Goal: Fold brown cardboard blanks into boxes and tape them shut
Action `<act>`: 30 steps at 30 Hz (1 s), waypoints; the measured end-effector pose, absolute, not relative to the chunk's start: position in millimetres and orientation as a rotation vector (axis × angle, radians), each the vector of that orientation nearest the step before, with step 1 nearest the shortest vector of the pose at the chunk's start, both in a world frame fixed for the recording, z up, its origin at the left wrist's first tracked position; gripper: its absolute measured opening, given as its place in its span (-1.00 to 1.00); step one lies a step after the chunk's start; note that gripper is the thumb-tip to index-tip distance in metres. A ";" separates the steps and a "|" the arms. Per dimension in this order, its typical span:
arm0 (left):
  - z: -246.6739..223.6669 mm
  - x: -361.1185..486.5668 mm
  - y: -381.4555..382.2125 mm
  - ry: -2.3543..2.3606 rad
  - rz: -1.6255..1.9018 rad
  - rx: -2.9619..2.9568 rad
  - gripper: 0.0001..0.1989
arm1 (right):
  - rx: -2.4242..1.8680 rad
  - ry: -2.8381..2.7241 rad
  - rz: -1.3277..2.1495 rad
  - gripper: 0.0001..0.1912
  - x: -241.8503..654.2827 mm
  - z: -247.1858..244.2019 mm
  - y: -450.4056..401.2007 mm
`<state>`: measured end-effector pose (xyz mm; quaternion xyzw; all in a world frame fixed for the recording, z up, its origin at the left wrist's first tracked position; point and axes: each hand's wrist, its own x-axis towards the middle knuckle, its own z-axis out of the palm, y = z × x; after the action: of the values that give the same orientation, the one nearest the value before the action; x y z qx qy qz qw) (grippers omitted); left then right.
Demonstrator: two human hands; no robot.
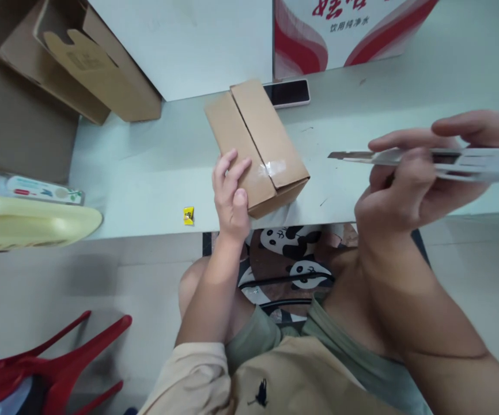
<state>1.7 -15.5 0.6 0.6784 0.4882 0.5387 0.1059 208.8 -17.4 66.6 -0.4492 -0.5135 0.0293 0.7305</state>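
Observation:
A small brown cardboard box [271,135] rests at an angle near the front edge of the pale table. Its top flaps meet along a seam, and a strip of clear tape [275,168] crosses the seam at the near end. My left hand [232,193] grips the box's left side, fingers bent over the top. Off to the right, my right hand [409,178] is closed around a white utility knife [474,163]. The knife's blade is out and points left toward the box, apart from it.
A phone [291,93] lies behind the box. Tall open cartons [120,80] stand at the back left, and a red and white carton [344,34] at the back. A small yellow packet [188,215] lies left of my left hand. A red stool [55,369] is on the floor.

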 end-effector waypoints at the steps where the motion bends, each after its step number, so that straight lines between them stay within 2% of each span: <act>1: 0.9 3.2 -16.6 1.452 1.586 2.000 -0.39 | -0.943 -1.133 0.095 -0.78 205.7 68.9 -20.2; 3: 2.0 5.7 -18.2 1.483 1.567 2.005 -0.39 | -0.781 -1.194 0.165 -0.85 198.5 71.7 -24.9; 7: 4.5 8.0 -19.5 1.483 1.560 2.014 -0.40 | -0.597 -1.570 0.254 -0.81 183.4 69.6 -33.4; 9: 4.5 7.8 -19.4 1.492 1.564 2.011 -0.40 | -0.570 -1.673 0.340 -0.88 178.8 65.8 -36.3; 11: 3.9 7.1 -19.3 1.493 1.578 2.015 -0.42 | -0.546 -1.702 0.421 -0.94 177.0 61.9 -37.6; 14: 3.7 6.2 -19.6 1.464 1.581 2.037 -0.45 | -0.521 -1.667 0.490 -0.89 177.0 59.3 -38.2; 21: 5.8 6.7 -19.9 1.538 1.534 1.957 -0.33 | -0.448 -1.778 0.506 -0.90 176.6 66.0 -39.8; 30: 2.5 4.4 -17.7 1.475 1.572 2.057 -0.47 | -0.557 -1.807 0.546 -0.89 174.3 66.6 -41.2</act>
<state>4.4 -17.7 2.5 0.6882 0.4933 0.5259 0.0808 174.3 -41.2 66.6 -0.2355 -0.7647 0.2311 0.5536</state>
